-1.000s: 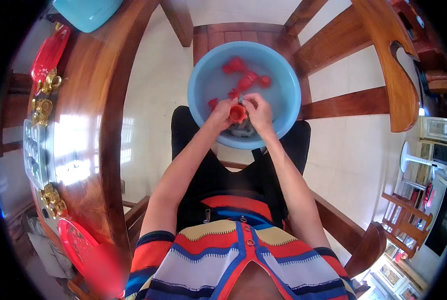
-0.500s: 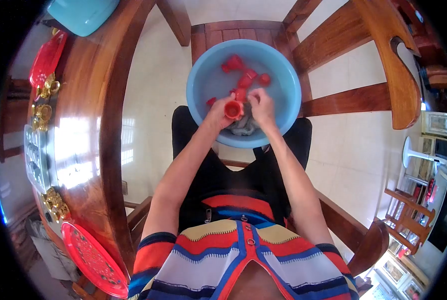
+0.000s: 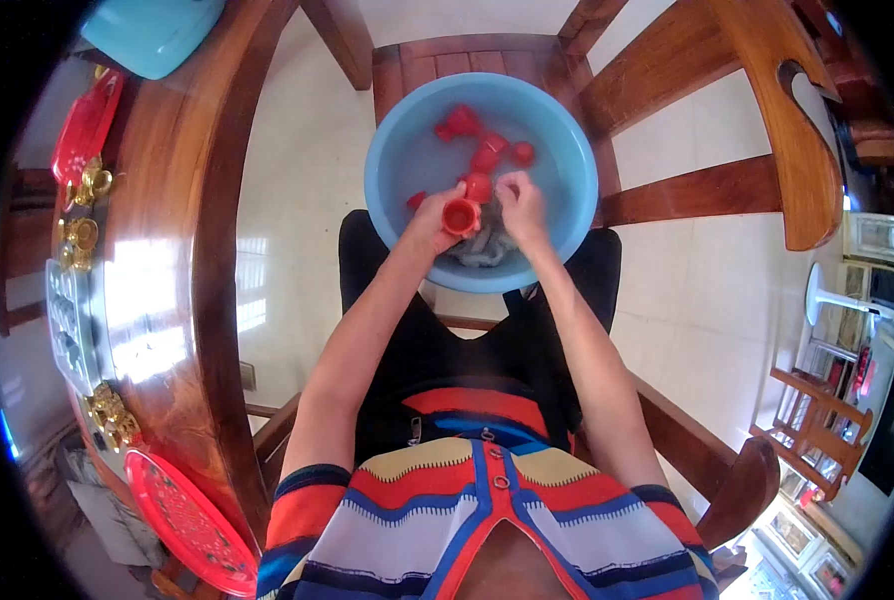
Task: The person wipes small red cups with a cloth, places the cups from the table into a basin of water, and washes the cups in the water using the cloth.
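Observation:
A blue basin (image 3: 379,150) of cloudy water sits between my knees and the wooden seat beyond. Over its near side, my left hand (image 3: 435,216) grips a small red cup-shaped piece (image 3: 460,217), its round hollow mouth facing up. Just to the right, my right hand (image 3: 523,212) is closed with the fingertips pinched together; whatever they hold, if anything, is too small to make out. Below both hands lies a wet greyish cloth (image 3: 485,250). Several other red pieces (image 3: 489,153) lie in the water toward the far side.
At left, a wooden table (image 3: 172,190) bears gold-coloured ornaments (image 3: 84,235), a red oval tray (image 3: 182,520) and a light blue container (image 3: 162,35). A wooden chair's armrest (image 3: 802,170) stands at right over the pale tiled floor (image 3: 667,270).
The whole view has shifted slightly. My right hand has turned a little, its fingertips still pinched, and my left hand keeps the red cup-shaped piece over the basin.

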Demonstrator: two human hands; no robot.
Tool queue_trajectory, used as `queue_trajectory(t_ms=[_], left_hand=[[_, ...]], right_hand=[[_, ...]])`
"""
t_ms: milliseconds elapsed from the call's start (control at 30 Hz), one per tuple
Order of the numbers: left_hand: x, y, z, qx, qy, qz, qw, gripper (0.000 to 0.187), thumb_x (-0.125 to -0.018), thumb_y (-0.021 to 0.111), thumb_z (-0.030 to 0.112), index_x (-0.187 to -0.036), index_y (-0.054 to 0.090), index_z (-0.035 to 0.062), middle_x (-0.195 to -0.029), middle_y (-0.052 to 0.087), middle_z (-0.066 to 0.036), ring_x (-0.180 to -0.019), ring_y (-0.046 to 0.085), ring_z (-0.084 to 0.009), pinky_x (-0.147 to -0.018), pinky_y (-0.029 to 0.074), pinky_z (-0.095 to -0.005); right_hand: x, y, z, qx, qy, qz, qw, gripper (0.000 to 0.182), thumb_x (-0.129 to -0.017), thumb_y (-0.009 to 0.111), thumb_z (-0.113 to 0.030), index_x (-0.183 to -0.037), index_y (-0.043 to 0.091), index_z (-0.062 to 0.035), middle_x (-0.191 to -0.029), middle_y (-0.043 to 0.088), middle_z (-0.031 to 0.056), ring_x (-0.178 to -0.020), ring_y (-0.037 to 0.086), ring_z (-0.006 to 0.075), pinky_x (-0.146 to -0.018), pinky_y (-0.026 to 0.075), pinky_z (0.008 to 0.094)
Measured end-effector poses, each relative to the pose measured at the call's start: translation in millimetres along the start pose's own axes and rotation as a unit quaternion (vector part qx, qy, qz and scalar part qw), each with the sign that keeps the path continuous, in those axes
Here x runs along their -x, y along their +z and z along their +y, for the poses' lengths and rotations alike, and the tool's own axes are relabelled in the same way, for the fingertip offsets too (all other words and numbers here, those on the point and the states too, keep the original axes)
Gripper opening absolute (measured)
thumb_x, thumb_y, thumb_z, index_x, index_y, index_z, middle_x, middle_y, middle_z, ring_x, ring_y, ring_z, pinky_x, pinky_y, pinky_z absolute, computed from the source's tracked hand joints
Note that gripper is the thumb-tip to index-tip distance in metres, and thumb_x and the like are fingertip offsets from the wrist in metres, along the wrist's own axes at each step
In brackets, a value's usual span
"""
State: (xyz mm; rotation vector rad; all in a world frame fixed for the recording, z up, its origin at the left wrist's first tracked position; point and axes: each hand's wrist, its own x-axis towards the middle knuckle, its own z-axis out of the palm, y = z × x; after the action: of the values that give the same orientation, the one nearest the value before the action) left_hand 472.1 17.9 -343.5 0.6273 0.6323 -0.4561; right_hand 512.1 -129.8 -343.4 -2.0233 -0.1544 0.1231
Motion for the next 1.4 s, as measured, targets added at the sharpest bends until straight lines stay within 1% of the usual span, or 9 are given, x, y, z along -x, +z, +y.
queue_trajectory(t_ms=[200,400,733,800,933,1067,1133,1233,1400], left_hand=[[2.0,-3.2,3.4,0.05,-0.005,-0.042,0.998,0.028,-0.09,0.049,0.032,-0.09,0.053,0.0042,-0.066,0.057,-0.009,-0.051,0.053,-0.0223,-0.039,0.038,-0.0295],[2.4,-0.3,3.7,-0.002,-0.048,-0.04,0.998,0.03,-0.09,0.048,0.032,-0.091,0.052,0.0029,-0.066,0.057,-0.009,-0.05,0.053,-0.0218,-0.038,0.038,-0.029],[0.3,-0.4,2.4,0.007,-0.001,0.006,1.0,0.029,-0.091,0.048,0.032,-0.093,0.053,0.0033,-0.067,0.058,-0.009,-0.051,0.055,-0.0238,-0.04,0.039,-0.0309],[-2.9,-2.3,2.0,0.015,0.002,0.014,1.0,0.029,-0.091,0.047,0.032,-0.093,0.053,0.0035,-0.068,0.058,-0.009,-0.052,0.055,-0.0241,-0.04,0.04,-0.0313],[-3.0,-2.2,0.8,-0.006,-0.011,-0.034,0.999,0.028,-0.092,0.046,0.031,-0.094,0.053,0.0038,-0.069,0.058,-0.009,-0.053,0.056,-0.0241,-0.042,0.04,-0.0315],[-9.5,-10.4,0.7,0.023,-0.011,-0.023,0.999,0.034,-0.093,0.042,0.033,-0.095,0.051,-0.0002,-0.07,0.061,-0.013,-0.051,0.058,-0.0278,-0.041,0.043,-0.0352],[-5.3,-3.3,-0.3,0.007,0.002,-0.018,1.0,0.031,-0.093,0.043,0.032,-0.095,0.052,0.0014,-0.07,0.06,-0.012,-0.052,0.057,-0.0254,-0.041,0.042,-0.033],[-2.6,0.1,-1.1,-0.019,0.018,-0.023,0.999,0.028,-0.093,0.045,0.03,-0.094,0.052,0.0033,-0.07,0.059,-0.01,-0.053,0.056,-0.0231,-0.042,0.041,-0.0308],[-3.6,-4.2,-1.5,-0.013,0.034,-0.018,0.999,0.027,-0.093,0.044,0.029,-0.096,0.053,0.0039,-0.071,0.059,-0.01,-0.051,0.056,-0.0237,-0.042,0.043,-0.0318]], right_hand=[[10.3,-5.8,-14.7,0.002,-0.053,-0.06,0.997,0.012,-0.082,0.054,-0.012,-0.089,0.057,-0.0014,-0.083,0.062,0.0171,-0.079,0.061,0.0327,-0.068,0.047,0.0383],[0.4,-4.7,-3.7,0.012,-0.056,0.02,0.998,0.013,-0.081,0.056,-0.012,-0.088,0.057,-0.0012,-0.082,0.062,0.0185,-0.078,0.061,0.0342,-0.066,0.047,0.0392],[5.2,-2.9,-8.9,-0.011,-0.02,0.002,1.0,0.011,-0.082,0.055,-0.012,-0.087,0.058,-0.0024,-0.084,0.061,0.0169,-0.081,0.059,0.0351,-0.071,0.046,0.0406],[11.3,-0.7,-12.4,0.028,-0.081,-0.066,0.994,0.011,-0.082,0.054,-0.012,-0.087,0.058,-0.0023,-0.083,0.061,0.0167,-0.081,0.059,0.034,-0.072,0.045,0.0401],[2.9,0.6,-6.6,-0.024,-0.038,0.035,0.998,0.011,-0.083,0.053,-0.013,-0.083,0.057,-0.0019,-0.082,0.06,0.0169,-0.079,0.058,0.0321,-0.071,0.045,0.0391],[7.9,-3.6,-15.3,0.003,-0.023,-0.029,0.999,0.01,-0.082,0.054,-0.012,-0.083,0.056,-0.0017,-0.083,0.06,0.0173,-0.079,0.058,0.0324,-0.071,0.045,0.0396],[11.7,-1.0,-15.6,0.035,-0.114,-0.031,0.992,0.011,-0.082,0.053,-0.012,-0.084,0.057,-0.002,-0.083,0.06,0.0171,-0.079,0.058,0.0333,-0.07,0.045,0.0403],[1.1,0.3,-4.8,-0.005,-0.036,0.026,0.999,0.01,-0.081,0.052,-0.011,-0.083,0.057,-0.0022,-0.082,0.06,0.0169,-0.079,0.058,0.0342,-0.07,0.045,0.0407],[8.2,-0.5,-9.3,0.028,-0.076,-0.052,0.995,0.01,-0.081,0.053,-0.01,-0.085,0.056,-0.0022,-0.082,0.06,0.0173,-0.08,0.058,0.035,-0.07,0.045,0.0412]])
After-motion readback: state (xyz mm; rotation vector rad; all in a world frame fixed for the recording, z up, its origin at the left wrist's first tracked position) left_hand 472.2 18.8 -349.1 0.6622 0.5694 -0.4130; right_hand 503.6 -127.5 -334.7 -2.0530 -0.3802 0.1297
